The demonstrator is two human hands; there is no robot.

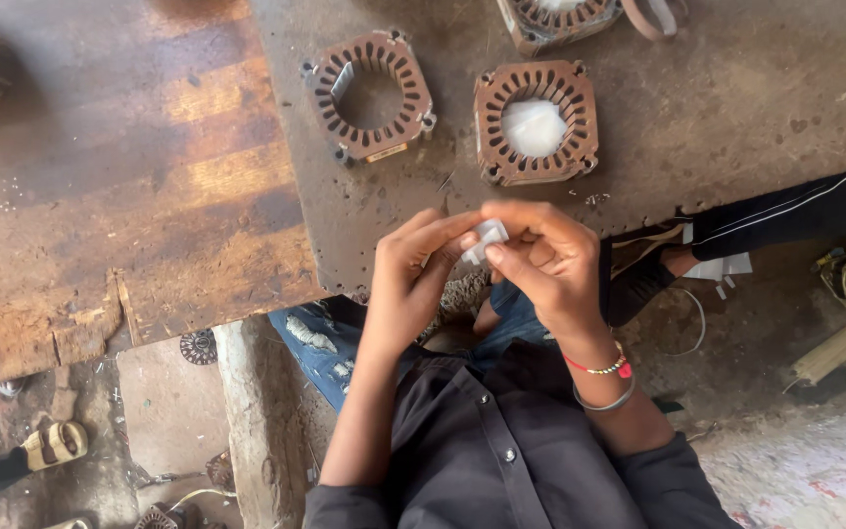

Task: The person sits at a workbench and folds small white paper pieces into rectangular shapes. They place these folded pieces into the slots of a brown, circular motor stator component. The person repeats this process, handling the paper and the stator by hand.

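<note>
Both my hands meet at the near edge of a grey metal plate (pixel 717 108). My left hand (pixel 411 279) and my right hand (pixel 545 260) pinch a small white folded strip of paper (pixel 487 238) between their fingertips. Beyond them on the plate lie two rusty brown slotted stator cores. The left stator core (pixel 372 95) has one white strip in a slot. The right stator core (pixel 537 122) has a white sheet lying in its middle. My right wrist wears a beaded band and a metal bangle.
A third stator core (pixel 555 20) sits at the top edge beside a brown loop of tape (pixel 653 18). A worn wooden bench (pixel 110 176) lies left. Another person's dark-sleeved limb (pixel 795 211) reaches in from the right. A sandal (pixel 51 443) rests on the floor.
</note>
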